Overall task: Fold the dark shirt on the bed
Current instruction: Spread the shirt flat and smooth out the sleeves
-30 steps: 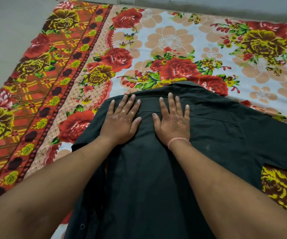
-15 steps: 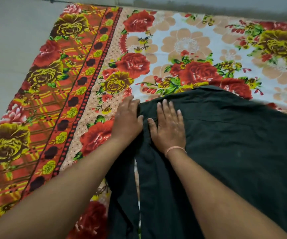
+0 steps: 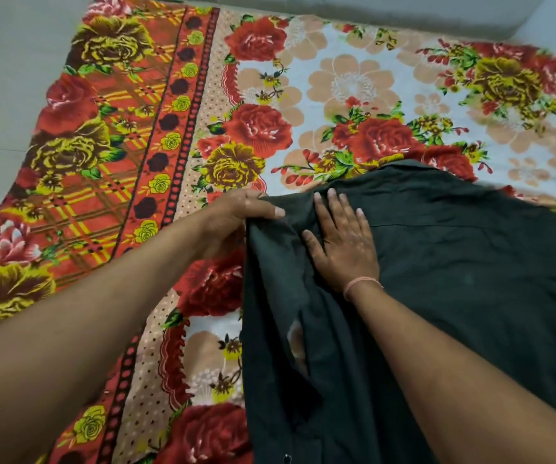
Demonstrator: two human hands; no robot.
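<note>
Bed [image 3: 353, 85] fills most of the view, covered by a floral sheet: pale ground with red and yellow roses in the middle, an orange plaid band with a dark dotted border along the left side. Grey floor [image 3: 5, 78] beyond the sheet's left edge.

Dark shirt [image 3: 453, 279] lies on the right half of the bed, spread mostly flat, collar end toward the far side, body running down toward the near edge of the view. Its left portion is bunched into a long ridge of folds; a narrow gap in the cloth shows a bit of sheet through it. A small button sits near the bottom edge of the fabric.

Both forearms reach in from the near edge, bare.

Left hand [image 3: 236, 216] at the shirt's upper left edge, fingers curled around the cloth, thumb on top, grasping the fabric edge and raising it slightly off the sheet.

Right hand [image 3: 343, 242] just beside it, palm down, fingers extended and spread, pressing flat on the shirt, gripping nothing. Thin pink band [image 3: 361, 283] around the right wrist.
</note>
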